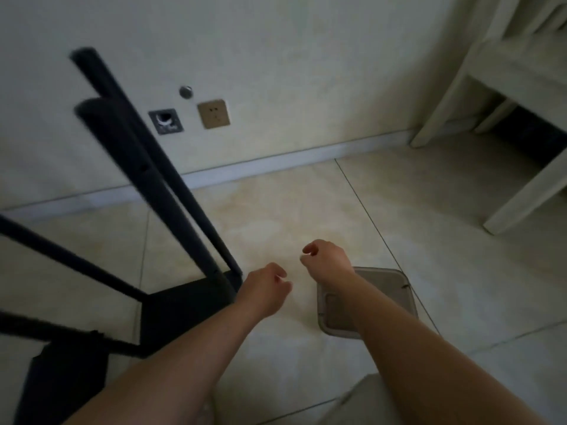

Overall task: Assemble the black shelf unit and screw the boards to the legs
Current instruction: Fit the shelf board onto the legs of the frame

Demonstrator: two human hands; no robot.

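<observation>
Both the left hand [264, 286] and the right hand [327, 259] hover over the tiled floor [276, 210] with fingers loosely curled, holding nothing, while the black shelf unit [147, 216] stands at nine o'clock and a plastic container [395, 289] lies at four o'clock.

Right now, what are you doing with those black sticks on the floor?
A person is putting together a black shelf unit on the tiled floor by the wall. Its legs stick up from a black board lying flat. Neither hand has a grip on the shelf: the left hand and right hand hover over the floor, fingers loosely curled, and whether the fingertips pinch something tiny is unclear. A clear plastic tray sits under the right forearm.
</observation>
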